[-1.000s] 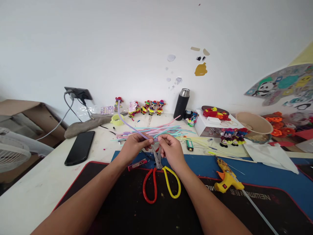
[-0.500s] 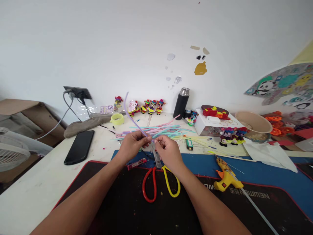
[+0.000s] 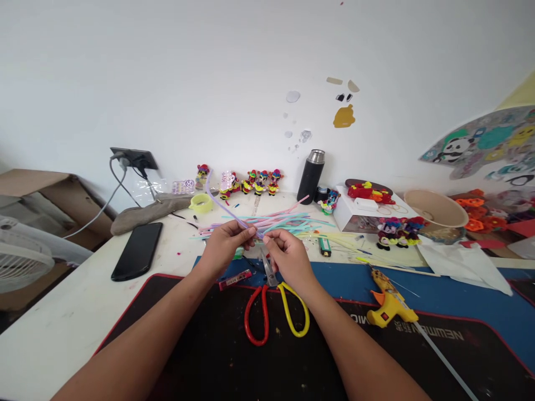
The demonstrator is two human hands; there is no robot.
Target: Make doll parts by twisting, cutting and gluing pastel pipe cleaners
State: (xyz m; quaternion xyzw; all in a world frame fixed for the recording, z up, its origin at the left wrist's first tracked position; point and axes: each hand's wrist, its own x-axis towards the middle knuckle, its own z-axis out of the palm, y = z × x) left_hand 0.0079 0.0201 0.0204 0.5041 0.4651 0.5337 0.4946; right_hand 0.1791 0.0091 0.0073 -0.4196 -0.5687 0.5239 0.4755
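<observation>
A lilac pipe cleaner (image 3: 221, 205) runs from between my hands up to the left, its far end bent over. My left hand (image 3: 228, 243) pinches it between thumb and fingers. Close beside, my right hand (image 3: 286, 253) is closed on the pipe cleaner's near end, fingertips almost meeting those of the left. Below the hands lie scissors (image 3: 271, 278) with one red and one yellow handle, blades pointing away and partly behind my right fingers. Behind the hands spreads a pile of pastel pipe cleaners (image 3: 288, 221) in pink, blue and purple.
A yellow glue gun (image 3: 390, 309) rests on the black mat (image 3: 200, 351) at right. A black phone (image 3: 137, 252) and yellow tape (image 3: 201, 203) lie at left. Along the wall stand small figures (image 3: 262, 182), a black flask (image 3: 311, 177) and a white box (image 3: 359, 211).
The lilac pipe cleaner's free end has swung left and lower. Both hands keep their hold, with the left shifted slightly. The view has moved a little.
</observation>
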